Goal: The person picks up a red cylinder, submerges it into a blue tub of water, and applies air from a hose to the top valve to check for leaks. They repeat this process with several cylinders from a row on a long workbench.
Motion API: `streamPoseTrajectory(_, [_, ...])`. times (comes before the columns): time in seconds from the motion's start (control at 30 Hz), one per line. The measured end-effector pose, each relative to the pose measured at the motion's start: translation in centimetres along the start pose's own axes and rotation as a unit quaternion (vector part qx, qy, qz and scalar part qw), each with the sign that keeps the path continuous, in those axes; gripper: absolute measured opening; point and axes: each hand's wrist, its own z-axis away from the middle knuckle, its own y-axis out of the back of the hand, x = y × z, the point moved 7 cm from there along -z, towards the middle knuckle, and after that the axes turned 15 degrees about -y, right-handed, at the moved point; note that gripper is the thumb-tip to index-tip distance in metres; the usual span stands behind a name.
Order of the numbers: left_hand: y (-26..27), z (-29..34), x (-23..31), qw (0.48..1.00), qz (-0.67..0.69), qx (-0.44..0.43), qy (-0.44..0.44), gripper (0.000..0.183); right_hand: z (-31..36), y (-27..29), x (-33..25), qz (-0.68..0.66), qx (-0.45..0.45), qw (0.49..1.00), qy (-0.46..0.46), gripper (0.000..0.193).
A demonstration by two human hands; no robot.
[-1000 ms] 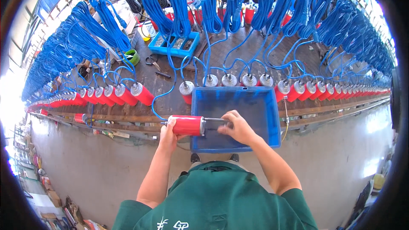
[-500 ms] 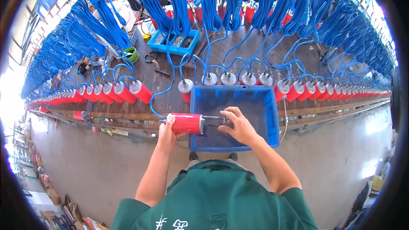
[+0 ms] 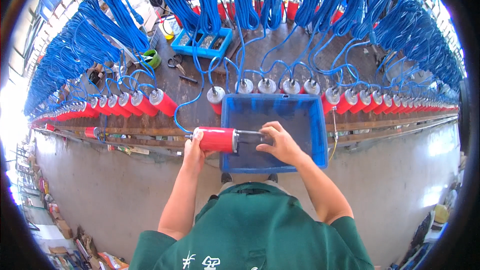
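My left hand (image 3: pixel 195 152) is wrapped round the rear part of a red cylinder (image 3: pixel 216 139) with metal end caps, held level above the left side of a blue plastic crate (image 3: pixel 274 169). A blue cable runs from the cylinder's left end up to the bench. Out of its right end sticks a thin metal rod (image 3: pixel 248 132). My right hand (image 3: pixel 282 145) has its fingers curled at the rod's outer end, the thumb lower and a little apart. The fingers partly hide that end.
Red cylinders (image 3: pixel 162 102) with blue cables line the bench edge. Coiled blue cables (image 3: pixel 212 7) hang above. On the bench lie a light-blue divided tray (image 3: pixel 200 56), scissors (image 3: pixel 176 63), a dark stick-like tool (image 3: pixel 188 79) and a green roll (image 3: pixel 151 59).
My right fingers have curled in around the rod's end, where a small crosspiece showed before. The cylinder and crate sit slightly higher in view.
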Motion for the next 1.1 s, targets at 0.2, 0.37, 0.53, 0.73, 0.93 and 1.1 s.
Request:
streamPoseTrajectory(0.2, [0.0, 0.2, -0.2, 1.000, 0.015, -0.005, -0.005, 0.060, -0.9, -3.7, 5.6, -0.350, -0.127, 0.858, -0.353, 0.035])
streamPoseTrajectory(0.37, [0.2, 0.0, 0.0, 1.000, -0.005, -0.005, -0.014, 0.060, -0.8, -2.0, 2.6, -0.181, -0.030, 0.964, -0.192, 0.058])
streamPoseTrajectory(0.53, [-0.4, 0.3, 0.3, 1.000, 0.005, -0.024, 0.009, 0.061, -0.6, 0.2, -0.9, 0.123, 0.032, 0.992, -0.002, 0.059])
streamPoseTrajectory(0.73, [-0.9, 0.3, 0.3, 0.998, -0.010, -0.034, -0.051, 0.060, -2.3, -1.9, 5.2, -0.128, -0.050, 0.941, -0.308, 0.053])
streamPoseTrajectory(0.93, [-0.4, 0.1, 0.3, 0.998, -0.026, -0.033, -0.052, 0.059, -1.7, -3.2, 6.6, -0.244, -0.154, 0.863, -0.415, 0.063])
streamPoseTrajectory(1.1, [-0.3, 0.5, 0.2, 0.999, 0.004, -0.033, -0.036, 0.063, -0.8, 4.1, 5.1, -0.117, 0.035, 0.969, -0.215, 0.040])
